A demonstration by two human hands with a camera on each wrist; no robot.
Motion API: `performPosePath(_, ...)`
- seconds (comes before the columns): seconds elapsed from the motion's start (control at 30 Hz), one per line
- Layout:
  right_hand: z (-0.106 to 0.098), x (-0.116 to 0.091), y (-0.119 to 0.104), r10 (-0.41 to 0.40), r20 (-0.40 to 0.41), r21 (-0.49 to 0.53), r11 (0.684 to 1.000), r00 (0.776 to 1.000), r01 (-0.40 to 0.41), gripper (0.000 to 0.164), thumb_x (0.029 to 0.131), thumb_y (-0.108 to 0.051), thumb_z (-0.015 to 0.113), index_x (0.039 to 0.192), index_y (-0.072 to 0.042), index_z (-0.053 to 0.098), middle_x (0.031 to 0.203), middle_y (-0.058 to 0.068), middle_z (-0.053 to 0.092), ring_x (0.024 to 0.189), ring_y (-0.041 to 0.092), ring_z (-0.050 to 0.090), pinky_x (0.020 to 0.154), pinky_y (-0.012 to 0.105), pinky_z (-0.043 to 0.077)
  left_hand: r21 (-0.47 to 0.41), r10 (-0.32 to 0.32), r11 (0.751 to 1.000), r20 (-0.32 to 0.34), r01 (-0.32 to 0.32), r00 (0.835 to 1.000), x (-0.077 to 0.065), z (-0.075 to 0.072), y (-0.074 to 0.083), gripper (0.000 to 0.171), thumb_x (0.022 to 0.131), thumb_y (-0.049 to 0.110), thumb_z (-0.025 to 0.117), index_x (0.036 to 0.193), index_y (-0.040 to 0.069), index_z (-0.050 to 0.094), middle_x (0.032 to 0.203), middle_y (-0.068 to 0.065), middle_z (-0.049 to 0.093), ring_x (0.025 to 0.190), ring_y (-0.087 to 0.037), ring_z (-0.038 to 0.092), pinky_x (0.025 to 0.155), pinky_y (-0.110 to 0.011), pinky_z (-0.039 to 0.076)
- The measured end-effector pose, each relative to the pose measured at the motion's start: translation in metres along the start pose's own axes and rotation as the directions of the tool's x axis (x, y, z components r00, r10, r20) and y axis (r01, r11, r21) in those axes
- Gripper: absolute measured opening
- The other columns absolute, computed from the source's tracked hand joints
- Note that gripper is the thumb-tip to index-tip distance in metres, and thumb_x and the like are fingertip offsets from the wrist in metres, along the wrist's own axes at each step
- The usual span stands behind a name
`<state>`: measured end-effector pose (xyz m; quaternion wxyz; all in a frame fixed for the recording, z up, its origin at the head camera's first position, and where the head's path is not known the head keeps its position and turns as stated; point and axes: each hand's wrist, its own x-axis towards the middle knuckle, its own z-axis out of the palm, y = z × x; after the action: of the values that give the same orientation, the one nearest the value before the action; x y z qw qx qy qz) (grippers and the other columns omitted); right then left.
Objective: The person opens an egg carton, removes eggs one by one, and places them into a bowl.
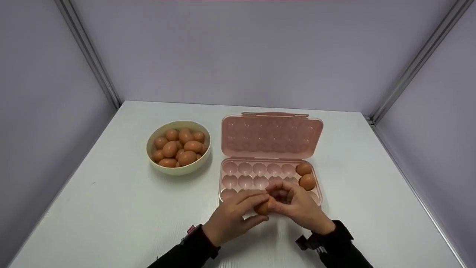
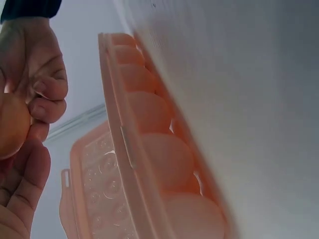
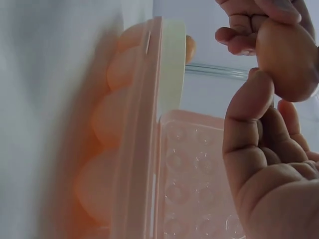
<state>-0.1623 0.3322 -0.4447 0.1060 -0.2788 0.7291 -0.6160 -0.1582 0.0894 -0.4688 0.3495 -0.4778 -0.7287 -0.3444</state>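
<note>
Above the front edge of an open pink egg carton (image 1: 260, 160), both hands meet at one brown egg (image 1: 262, 208). My left hand (image 1: 235, 214) holds it from the left, fingers over the top and thumb lower down. From the right, my right hand (image 1: 303, 210) pinches the same egg (image 3: 286, 59) with its thumb and fingers. Two brown eggs, a rear egg (image 1: 304, 168) and a nearer egg (image 1: 307, 182), sit in the carton's rightmost column. Visible cups to their left hold nothing; the hands hide part of the front row.
A pale green bowl (image 1: 178, 171) heaped with several brown eggs (image 1: 170, 149) stands left of the carton. The carton's lid (image 1: 271, 137) leans back behind its base. All stands on a white table (image 1: 122, 193) with grey walls at the back and sides.
</note>
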Motion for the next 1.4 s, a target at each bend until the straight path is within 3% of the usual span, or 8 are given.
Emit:
performPosePath(0.33, 0.0031, -0.0001, 0.0016, -0.015, 0.056, 0.090, 0.996, 0.998, 0.010, 0.033, 0.104, -0.007, 0.067, 0.132, 0.009, 0.057, 0.120, 0.001, 0.077, 0.110, 0.011, 0.075, 0.088, 0.024, 0.061, 0.029, 0.028, 0.999, 0.014, -0.028, 1.000, 0.0002, 0.0007, 0.0022, 0.055, 0.082, 0.022, 0.095, 0.129, 0.007, 0.072, 0.127, -0.008, 0.073, 0.117, -0.017, 0.073, 0.103, -0.020, 0.056)
performPosePath(0.6, 0.0037, 0.0001, 0.0012, -0.007, 0.031, -0.002, 1.000, 0.999, 0.007, 0.028, 0.104, -0.011, 0.069, 0.128, 0.002, 0.062, 0.114, 0.004, 0.078, 0.105, 0.013, 0.076, 0.086, 0.025, 0.062, 0.035, 0.025, 0.999, 0.016, -0.025, 1.000, -0.0001, 0.0007, 0.0027, 0.056, 0.078, 0.017, 0.096, 0.128, 0.007, 0.072, 0.126, -0.008, 0.073, 0.115, -0.017, 0.074, 0.101, -0.019, 0.057)
performPosePath(1.1, 0.0050, -0.0003, 0.0042, -0.015, 0.029, -0.015, 1.000, 0.999, 0.016, 0.027, 0.104, -0.008, 0.067, 0.130, 0.001, 0.063, 0.117, 0.004, 0.077, 0.107, 0.013, 0.076, 0.088, 0.026, 0.062, 0.042, 0.034, 0.999, 0.009, -0.034, 0.999, 0.0007, 0.0008, 0.0011, 0.056, 0.077, 0.016, 0.097, 0.127, 0.007, 0.072, 0.124, -0.006, 0.074, 0.114, -0.015, 0.074, 0.100, -0.019, 0.057)
performPosePath(1.4, 0.0039, 0.0010, 0.0076, 0.004, 0.003, -0.003, 1.000, 1.000, -0.004, 0.029, 0.105, -0.008, 0.066, 0.133, 0.003, 0.061, 0.119, 0.001, 0.074, 0.108, 0.010, 0.074, 0.090, 0.024, 0.061, 0.038, -0.007, 0.999, 0.009, 0.007, 1.000, -0.0009, -0.0033, -0.0026, 0.052, 0.082, 0.016, 0.094, 0.128, 0.007, 0.071, 0.124, -0.006, 0.074, 0.111, -0.015, 0.075, 0.098, -0.019, 0.058)
